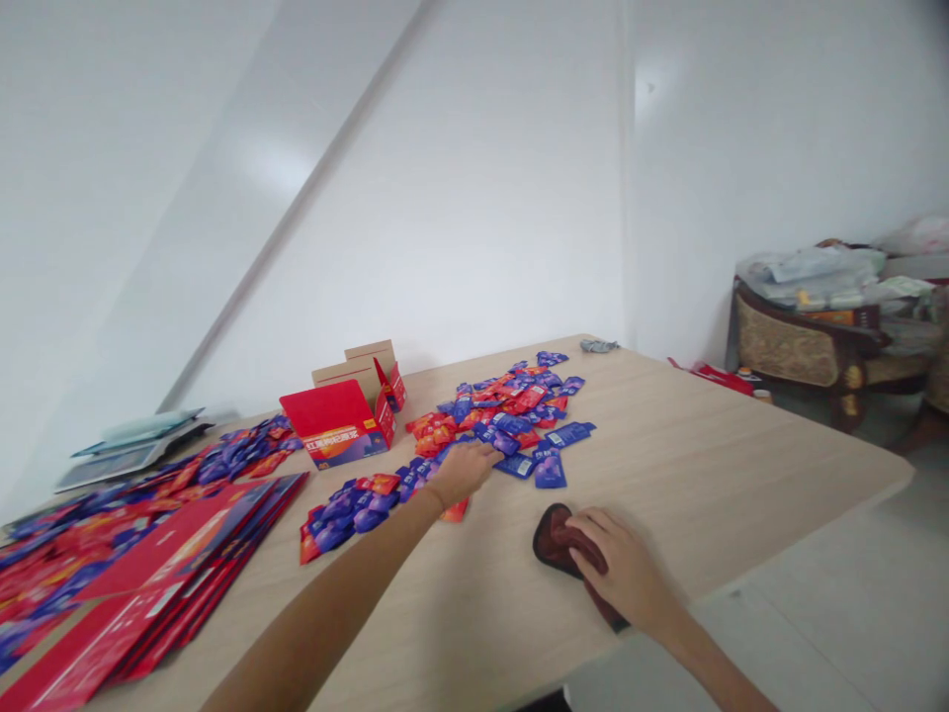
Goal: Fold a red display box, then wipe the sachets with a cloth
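My left hand [466, 471] reaches over the pile of small purple and red sachets [511, 400], its fingers stretched out and touching purple ones at the near edge. Nothing lifted shows in it. A dark reddish-brown object [553, 539] with a rounded black-edged end lies on the table nearer to me. Around its raised middle the fingers of my right hand [619, 566] are curled; the hand hides part of it, and its exact kind is unclear. A few purple sachets [550, 469] lie loose between the hands.
Open red cartons [337, 425] stand behind the sachets on the wooden table [712, 445]. Flat red cartons [178, 574] are stacked at left, beside another sachet heap [96, 539]. A grey crumpled item [599, 346] lies at the far edge. An armchair [790, 341] holds plastic bags.
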The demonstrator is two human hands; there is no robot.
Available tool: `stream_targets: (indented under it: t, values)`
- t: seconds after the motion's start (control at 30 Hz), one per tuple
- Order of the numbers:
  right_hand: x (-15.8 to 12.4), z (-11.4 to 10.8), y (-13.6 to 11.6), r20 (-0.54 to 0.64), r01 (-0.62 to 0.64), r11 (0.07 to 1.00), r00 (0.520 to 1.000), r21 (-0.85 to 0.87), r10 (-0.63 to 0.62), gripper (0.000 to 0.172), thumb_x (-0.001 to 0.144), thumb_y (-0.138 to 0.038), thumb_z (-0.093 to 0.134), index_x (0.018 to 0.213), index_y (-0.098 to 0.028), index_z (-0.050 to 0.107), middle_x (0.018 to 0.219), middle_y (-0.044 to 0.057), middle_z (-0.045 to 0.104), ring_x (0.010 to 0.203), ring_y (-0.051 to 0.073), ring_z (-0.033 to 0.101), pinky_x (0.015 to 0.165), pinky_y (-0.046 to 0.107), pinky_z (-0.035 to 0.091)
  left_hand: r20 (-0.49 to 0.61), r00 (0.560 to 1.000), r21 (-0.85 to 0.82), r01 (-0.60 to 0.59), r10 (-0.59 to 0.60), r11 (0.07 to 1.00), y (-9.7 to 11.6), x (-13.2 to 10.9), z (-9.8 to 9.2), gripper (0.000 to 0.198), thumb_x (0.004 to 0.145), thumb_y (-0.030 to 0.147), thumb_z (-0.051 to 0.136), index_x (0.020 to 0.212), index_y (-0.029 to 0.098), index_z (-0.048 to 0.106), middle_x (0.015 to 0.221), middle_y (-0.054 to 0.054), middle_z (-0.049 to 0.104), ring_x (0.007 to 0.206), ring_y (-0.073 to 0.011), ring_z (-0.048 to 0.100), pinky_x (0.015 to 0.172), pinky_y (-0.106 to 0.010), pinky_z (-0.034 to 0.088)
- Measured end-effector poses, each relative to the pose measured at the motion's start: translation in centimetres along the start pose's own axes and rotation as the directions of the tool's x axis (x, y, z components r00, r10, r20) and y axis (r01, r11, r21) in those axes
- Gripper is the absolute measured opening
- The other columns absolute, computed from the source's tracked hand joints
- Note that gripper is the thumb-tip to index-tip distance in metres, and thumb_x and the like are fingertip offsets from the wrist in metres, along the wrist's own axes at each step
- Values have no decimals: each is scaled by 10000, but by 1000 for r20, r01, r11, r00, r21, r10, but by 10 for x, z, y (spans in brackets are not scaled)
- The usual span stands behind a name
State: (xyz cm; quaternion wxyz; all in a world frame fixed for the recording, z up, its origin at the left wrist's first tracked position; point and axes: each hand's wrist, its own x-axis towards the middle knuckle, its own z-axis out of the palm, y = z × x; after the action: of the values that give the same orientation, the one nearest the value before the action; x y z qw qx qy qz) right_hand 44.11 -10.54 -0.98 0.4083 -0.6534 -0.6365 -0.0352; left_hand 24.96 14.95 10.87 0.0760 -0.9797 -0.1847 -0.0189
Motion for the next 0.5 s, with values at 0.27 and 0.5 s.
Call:
stream_targets:
  t: [0.27,0.5]
  values:
    - [3,-6,-9,70,-84,996,994,-5,84,308,908,-241,608,1200,-279,697,1225,81,683,1136,275,627,1024,442,509,-1,987,100,159,-160,982,27,111,35,329,1014,377,645,1254,152,639,1247,-98,657,1087,-243,666,938,-463,574]
    - [8,-11,-17,124,-117,993,986,6,116,300,912,-210,599,1190,-283,685,1206,66,673,1112,259,624,1011,425,504,24,987,79,156,-159,985,30,151,53,358,1006,358,660,1295,151,621,1280,-112,643,1088,-247,669,917,-449,590]
